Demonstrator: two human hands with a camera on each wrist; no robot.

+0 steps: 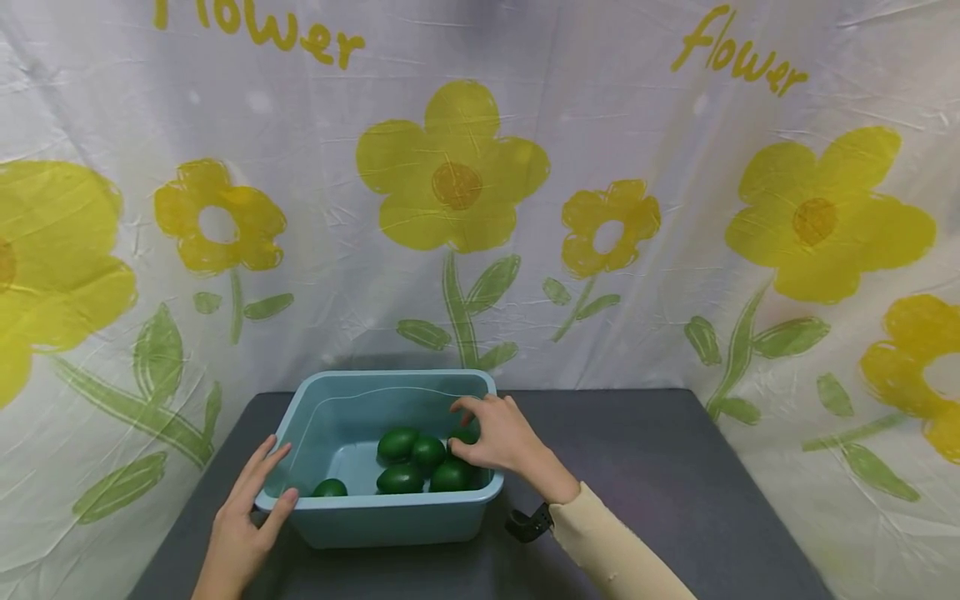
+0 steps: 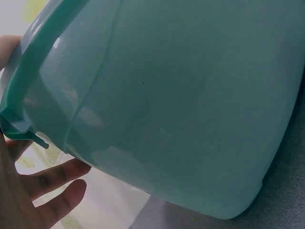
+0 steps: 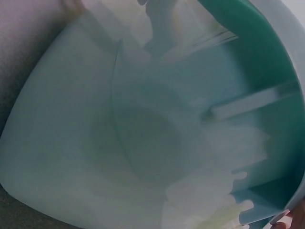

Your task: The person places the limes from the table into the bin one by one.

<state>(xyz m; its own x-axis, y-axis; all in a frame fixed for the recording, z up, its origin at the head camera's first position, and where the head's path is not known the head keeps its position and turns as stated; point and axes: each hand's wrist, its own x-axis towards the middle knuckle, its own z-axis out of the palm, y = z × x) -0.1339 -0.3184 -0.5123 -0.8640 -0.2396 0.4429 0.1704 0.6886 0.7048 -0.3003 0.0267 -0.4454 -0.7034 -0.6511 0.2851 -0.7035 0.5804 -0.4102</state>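
A light blue plastic basin stands on the dark table, holding several glossy dark green avocados. My left hand is at the basin's left rim, fingers spread and thumb by the near corner. In the left wrist view, this hand's fingers extend beside the basin's outer wall. My right hand reaches over the right rim, thumb and fingers curled round an avocado at the right side. The right wrist view mostly shows the basin's outside wall, which hides that hold.
A lone avocado lies near the basin's front left corner. The dark table extends to the right. Behind it hangs a white curtain printed with yellow flowers. A black watch is on my right wrist.
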